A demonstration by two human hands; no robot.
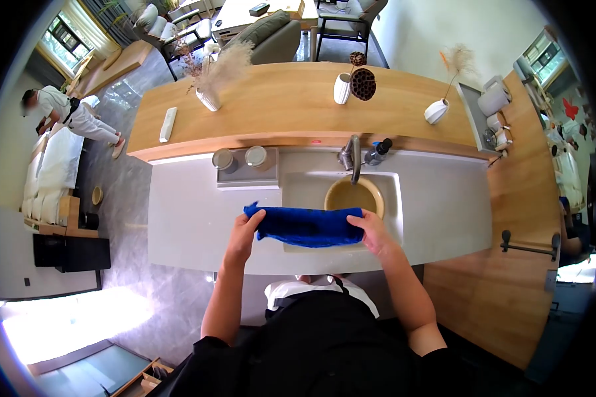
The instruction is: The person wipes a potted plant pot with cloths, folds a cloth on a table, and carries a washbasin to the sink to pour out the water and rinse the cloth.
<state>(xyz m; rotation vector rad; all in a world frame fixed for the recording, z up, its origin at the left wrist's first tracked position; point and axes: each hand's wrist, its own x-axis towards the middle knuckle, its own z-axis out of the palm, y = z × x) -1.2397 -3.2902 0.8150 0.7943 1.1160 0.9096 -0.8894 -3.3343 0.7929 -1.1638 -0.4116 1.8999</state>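
Note:
A dark blue cloth [308, 227] is stretched sideways between my two hands, over the front part of the sink. My left hand [247, 226] grips its left end, thumb on top. At the other end my right hand [369, 229] pinches the cloth with the thumb over it. Behind the cloth, a tan round basin [372, 192] sits in the white sink [394, 231]; the cloth hides its front part. The curved metal faucet [355, 159] reaches over the basin.
Right of the faucet stands a dark bottle [379, 152]. Two lidded jars sit in a grey tray [248, 180] on the counter [192, 218]. White vases with dried plants, one a vase [342, 89], line the wooden ledge [271, 99]. Another person [69, 109] bends over a bed at far left.

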